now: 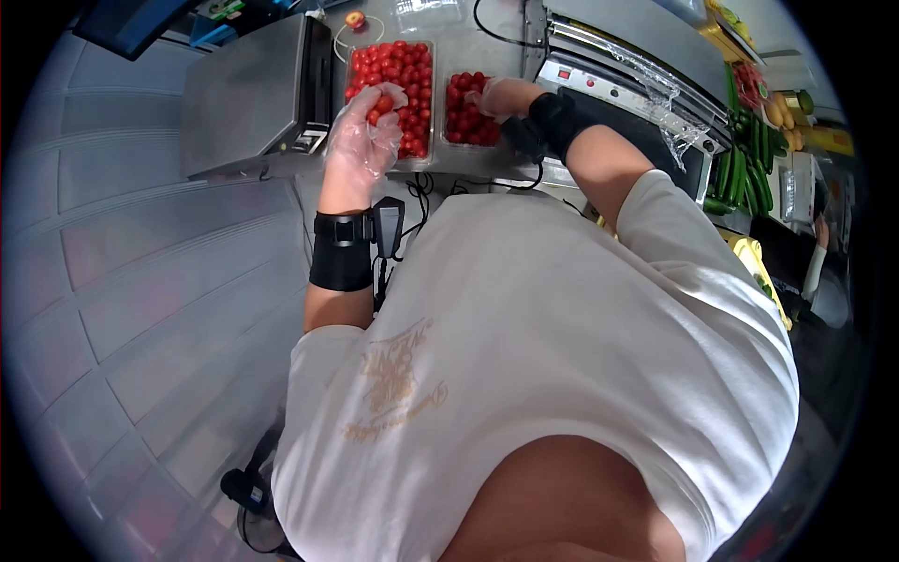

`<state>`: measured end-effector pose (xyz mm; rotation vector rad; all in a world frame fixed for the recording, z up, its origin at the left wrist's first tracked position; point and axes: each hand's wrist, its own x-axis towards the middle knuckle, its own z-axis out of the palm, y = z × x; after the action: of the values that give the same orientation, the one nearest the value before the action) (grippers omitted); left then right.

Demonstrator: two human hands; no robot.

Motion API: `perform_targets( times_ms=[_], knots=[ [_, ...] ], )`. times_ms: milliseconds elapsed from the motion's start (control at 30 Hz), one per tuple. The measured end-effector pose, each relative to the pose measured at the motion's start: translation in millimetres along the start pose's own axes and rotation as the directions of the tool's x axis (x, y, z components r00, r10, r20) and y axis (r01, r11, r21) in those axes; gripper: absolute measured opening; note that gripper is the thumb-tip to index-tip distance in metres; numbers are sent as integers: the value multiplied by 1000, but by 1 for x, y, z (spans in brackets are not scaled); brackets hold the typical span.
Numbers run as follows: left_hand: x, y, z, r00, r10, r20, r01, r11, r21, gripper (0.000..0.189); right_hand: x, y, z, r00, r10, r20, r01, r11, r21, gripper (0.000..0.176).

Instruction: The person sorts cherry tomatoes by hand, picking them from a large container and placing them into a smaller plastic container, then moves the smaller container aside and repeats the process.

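Note:
My left hand (363, 136), in a clear plastic glove, is cupped with its fingers curled around a few cherry tomatoes (385, 104). It is over the left edge of a larger clear plastic tray (432, 112) heaped with red cherry tomatoes. To the right stands a smaller clear tray (445, 140), also full of cherry tomatoes. My right hand (506, 97) reaches into this one from the right, fingers bent down among the fruit. Its fingertips are partly hidden, and I cannot tell what they pinch.
A steel box-shaped appliance (243, 103) stands left of the trays. On the right is a wrapping machine (609, 84) with cling film. Behind the trays lies a red-yellow fruit (355, 20). Cucumbers (740, 183) and other vegetables are at far right. Cables (421, 187) hang below the counter edge.

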<state>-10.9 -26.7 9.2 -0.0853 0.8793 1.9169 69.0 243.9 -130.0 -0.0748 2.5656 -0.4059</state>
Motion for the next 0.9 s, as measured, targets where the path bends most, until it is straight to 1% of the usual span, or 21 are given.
perform_targets(
  times_ms=[67, 100, 133, 200, 233, 267, 300, 333, 400, 433, 467, 500, 533, 567, 600, 667, 733, 767, 800, 867, 900],
  knots=[
    [-2, -1, 5, 1000, 7, -14, -6, 999, 44, 17, -13, -6, -19, 977, -208, -33, 204, 974, -100, 37],
    [-2, -2, 6, 1000, 8, -18, -7, 999, 39, 17, -14, -17, -34, 984, 3, 176, 16, 995, -101, 43],
    [-1, -2, 6, 998, 22, -55, -17, 996, 86, 17, -12, -14, -30, 983, -1, 182, 20, 995, -103, 43],
    [6, -4, -1, 995, 38, -96, -25, 991, 130, 18, -5, -2, -21, 1000, -28, -7, 28, 999, -19, 30],
    [11, -5, -6, 999, -21, -35, 24, 997, 70, 18, -3, -1, -22, 1000, -30, -4, 30, 999, -19, 30],
    [14, -7, -12, 997, -77, 30, 77, 997, 13, 19, -1, 0, -24, 997, -76, -22, 72, 987, -140, 28],
    [17, -11, -17, 997, -77, 30, 77, 997, 12, 19, 0, 2, -25, 992, -123, -34, 110, 959, -260, 27],
    [18, -15, -16, 993, -115, 13, 116, 992, -41, 17, -1, 5, -27, 992, -122, -32, 110, 960, -259, 27],
    [20, -23, -15, 988, -158, 0, 157, 983, -95, 17, -6, 15, -31, 986, -62, -152, 31, 980, -197, 26],
    [21, -28, -17, 985, -171, -31, 169, 983, -66, 16, -18, 12, -41, 986, -58, -153, 27, 980, -196, 26],
    [22, -34, -20, 981, -183, -62, 181, 983, -37, 15, -39, 2, -57, 957, -126, -261, 86, 984, -159, 27],
    [23, -40, -25, 970, -243, -33, 240, 968, -71, 16, -53, -4, -66, 912, -187, -366, 149, 980, -130, 28],
    [21, -46, -23, 970, -240, -30, 237, 969, -72, 16, -54, 0, -53, 884, -140, -447, 143, 989, -27, 28],
    [19, -55, -19, 965, -257, -49, 254, 965, -57, 17, -65, -4, -46, 913, -57, -404, 239, 877, 417, 29],
    [19, -64, -16, 960, -273, -69, 270, 962, -42, 17, -78, -14, -38, 945, -7, -327, 271, 574, 772, 29],
    [27, -84, -17, 950, -300, -83, 299, 954, -21, 16, -77, -37, 4, 934, 69, -351, 321, 271, 907, 23],
    [31, -103, -15, 903, -365, -227, 366, 930, -39, 15, -87, -66, -4, 999, 28, -26, 28, -58, 998, 16],
    [33, -111, -14, 880, -397, -260, 396, 916, -60, 16, -90, -69, 3, 997, 6, -73, 72, 123, 990, 12],
    [36, -117, -14, 868, -419, -268, 425, 905, -39, 17, -75, -69, 25, 994, -49, -97, 99, 35, 994, 13],
    [25, -109, 19, 849, -411, -332, 426, 904, -31, 21, -75, -74, 43, 978, 27, -205, 203, 56, 977, 12],
    [27, -114, 15, 845, -411, -341, 427, 904, -32, 21, -74, -73, 45, 979, 22, -203, 202, 48, 978, 12]
  ],
)
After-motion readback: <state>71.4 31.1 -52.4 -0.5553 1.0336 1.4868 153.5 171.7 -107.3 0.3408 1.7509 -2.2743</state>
